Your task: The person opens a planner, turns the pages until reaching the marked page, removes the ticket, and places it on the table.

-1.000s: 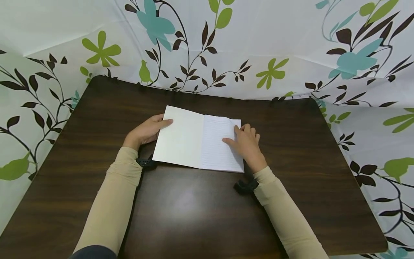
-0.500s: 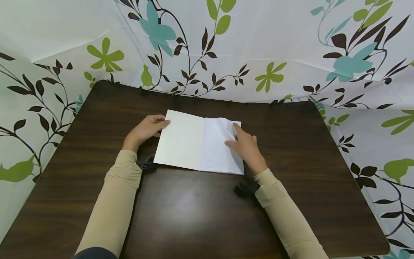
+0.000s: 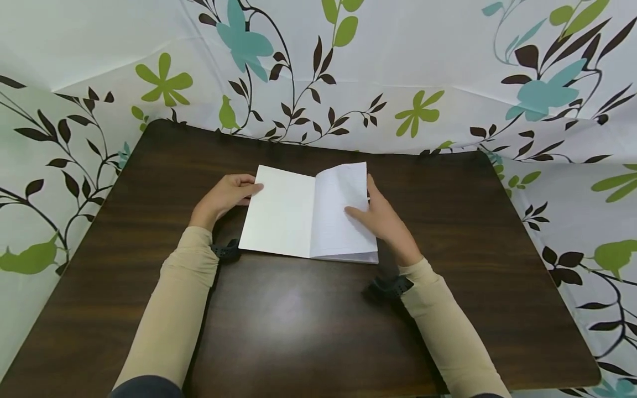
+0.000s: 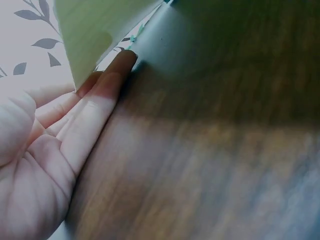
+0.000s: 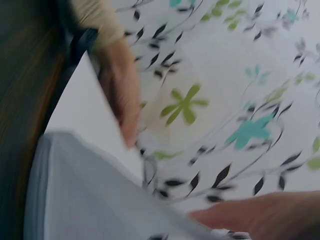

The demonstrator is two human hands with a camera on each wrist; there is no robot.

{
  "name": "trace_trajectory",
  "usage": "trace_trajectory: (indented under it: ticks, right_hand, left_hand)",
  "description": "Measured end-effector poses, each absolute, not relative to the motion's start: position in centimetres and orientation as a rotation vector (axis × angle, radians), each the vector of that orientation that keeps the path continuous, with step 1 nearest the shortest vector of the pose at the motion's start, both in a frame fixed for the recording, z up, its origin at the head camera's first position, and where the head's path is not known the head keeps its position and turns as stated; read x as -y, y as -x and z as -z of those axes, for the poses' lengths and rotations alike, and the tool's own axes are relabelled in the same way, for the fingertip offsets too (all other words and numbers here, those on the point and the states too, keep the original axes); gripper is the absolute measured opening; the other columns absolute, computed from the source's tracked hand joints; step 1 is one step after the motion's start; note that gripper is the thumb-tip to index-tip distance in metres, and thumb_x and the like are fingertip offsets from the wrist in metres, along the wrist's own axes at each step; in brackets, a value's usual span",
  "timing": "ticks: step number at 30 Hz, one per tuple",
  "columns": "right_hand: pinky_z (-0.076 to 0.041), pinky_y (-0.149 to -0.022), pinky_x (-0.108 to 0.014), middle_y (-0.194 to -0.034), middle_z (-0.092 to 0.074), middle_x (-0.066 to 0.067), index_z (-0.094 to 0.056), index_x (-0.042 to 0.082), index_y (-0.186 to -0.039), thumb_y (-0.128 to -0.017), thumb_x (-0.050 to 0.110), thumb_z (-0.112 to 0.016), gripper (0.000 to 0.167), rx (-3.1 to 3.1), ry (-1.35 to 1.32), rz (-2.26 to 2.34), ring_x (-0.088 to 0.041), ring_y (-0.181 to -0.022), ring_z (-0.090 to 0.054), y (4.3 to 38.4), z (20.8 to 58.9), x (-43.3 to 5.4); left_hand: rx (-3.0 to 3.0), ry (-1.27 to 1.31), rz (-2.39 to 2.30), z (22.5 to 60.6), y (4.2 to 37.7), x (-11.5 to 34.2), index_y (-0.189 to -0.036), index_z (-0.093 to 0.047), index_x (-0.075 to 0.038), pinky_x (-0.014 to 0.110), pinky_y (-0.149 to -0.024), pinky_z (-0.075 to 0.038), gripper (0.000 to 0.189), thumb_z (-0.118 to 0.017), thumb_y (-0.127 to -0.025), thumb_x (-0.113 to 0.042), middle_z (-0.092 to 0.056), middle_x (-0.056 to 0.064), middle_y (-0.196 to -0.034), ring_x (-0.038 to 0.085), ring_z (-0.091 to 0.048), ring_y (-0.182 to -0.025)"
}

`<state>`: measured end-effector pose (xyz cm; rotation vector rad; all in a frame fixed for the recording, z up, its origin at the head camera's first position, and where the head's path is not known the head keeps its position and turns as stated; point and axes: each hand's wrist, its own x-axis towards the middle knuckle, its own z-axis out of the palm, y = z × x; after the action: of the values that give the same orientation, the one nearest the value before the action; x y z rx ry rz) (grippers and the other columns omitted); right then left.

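Note:
An open notebook (image 3: 278, 215) lies on the dark table, its plain cover side to the left and ruled pages to the right. My left hand (image 3: 224, 199) holds the cover's outer edge, thumb on top and fingers beneath. In the left wrist view the cover (image 4: 100, 35) is raised off the wood over the fingers of this left hand (image 4: 60, 140). At the opposite edge my right hand (image 3: 385, 221) has its thumb on a lifted page (image 3: 338, 221), with the other fingers behind it. The right wrist view shows that page (image 5: 115, 195) bowed up, beside the blurred right hand (image 5: 265, 215).
The brown wooden table (image 3: 283, 326) extends around the notebook on all sides. Behind its far edge hangs a white curtain (image 3: 413, 50) printed with leaves and flowers. A dark strap (image 3: 226, 250) sits at the left wrist, and another dark device (image 3: 390, 287) at the right.
The right page has gone from lying flat, through buckling, to standing raised at its far edge. My right hand's fingers have moved behind it. The left hand keeps its place on the cover.

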<state>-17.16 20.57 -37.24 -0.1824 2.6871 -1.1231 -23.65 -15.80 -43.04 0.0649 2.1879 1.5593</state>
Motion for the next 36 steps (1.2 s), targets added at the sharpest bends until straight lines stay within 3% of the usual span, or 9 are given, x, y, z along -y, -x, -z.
trace_trajectory:
  ticks: [5, 12, 20, 25, 30, 36]
  right_hand:
    - [-0.025, -0.13, -0.054, -0.176, -0.01, -0.011, -0.003, 0.008, -0.168, -0.104, 0.027, -0.063, 0.09, -2.543, 0.36, 1.046, -0.029, -0.161, -0.018, 15.1, 35.1, -19.6]
    - [-0.039, -0.121, -0.054, -0.173, -0.021, -0.002, -0.004, 0.024, -0.169, -0.098, 0.008, -0.046, 0.084, -2.463, 0.638, 1.111, -0.028, -0.154, -0.036, 11.8, 33.6, -17.5]
    - [-0.031, -0.129, -0.049, -0.172, -0.024, -0.014, -0.021, 0.004, -0.166, -0.099, 0.012, -0.054, 0.075, -2.777, 0.783, 0.959, -0.028, -0.159, -0.027, 10.8, 37.1, -13.7]
    - [-0.037, -0.126, -0.049, -0.171, -0.028, -0.015, -0.029, 0.006, -0.164, -0.095, 0.009, -0.058, 0.075, -2.904, 0.882, 0.841, -0.031, -0.156, -0.035, 11.2, 39.5, -12.5]
    - [-0.039, -0.124, -0.051, -0.171, -0.027, -0.017, -0.03, 0.005, -0.164, -0.097, 0.01, -0.059, 0.074, -2.965, 0.974, 0.709, -0.035, -0.153, -0.039, 11.2, 40.9, -12.2]
    - [-0.04, -0.123, -0.053, -0.168, -0.033, -0.022, -0.034, 0.0, -0.161, -0.099, 0.013, -0.063, 0.069, -2.99, 1.058, 0.626, -0.036, -0.152, -0.04, 11.2, 41.3, -11.9]
  left_hand:
    - [-2.186, -0.057, -1.567, 43.0, 23.7, 15.8, -0.152, -0.048, -0.001, 0.051, -0.12, -0.045, 0.059, -0.06, -0.107, -0.036, -0.045, 0.02, -0.157, 0.033, -0.045, -0.146]
    - [-2.208, 0.021, -1.579, 42.7, 23.7, 15.1, -0.154, -0.045, 0.001, 0.05, -0.119, -0.046, 0.06, -0.06, -0.107, -0.032, -0.047, 0.021, -0.157, 0.035, -0.048, -0.144]
    - [-2.203, 0.022, -1.6, 42.8, 23.5, 15.2, -0.154, -0.046, 0.002, 0.051, -0.119, -0.045, 0.059, -0.057, -0.108, -0.032, -0.044, 0.022, -0.16, 0.036, -0.045, -0.146]
    - [-2.191, -0.006, -1.642, 42.9, 23.4, 15.2, -0.155, -0.045, 0.001, 0.05, -0.119, -0.046, 0.055, -0.049, -0.111, -0.031, -0.043, 0.022, -0.161, 0.037, -0.047, -0.143]
    - [-2.187, 0.0, -1.653, 43.0, 23.4, 15.2, -0.155, -0.046, 0.001, 0.049, -0.117, -0.048, 0.052, -0.047, -0.112, -0.029, -0.046, 0.022, -0.159, 0.035, -0.053, -0.136]
    - [-2.186, -0.01, -1.646, 43.0, 23.5, 15.4, -0.155, -0.045, 0.002, 0.049, -0.117, -0.048, 0.052, -0.045, -0.112, -0.028, -0.046, 0.023, -0.159, 0.037, -0.053, -0.138]
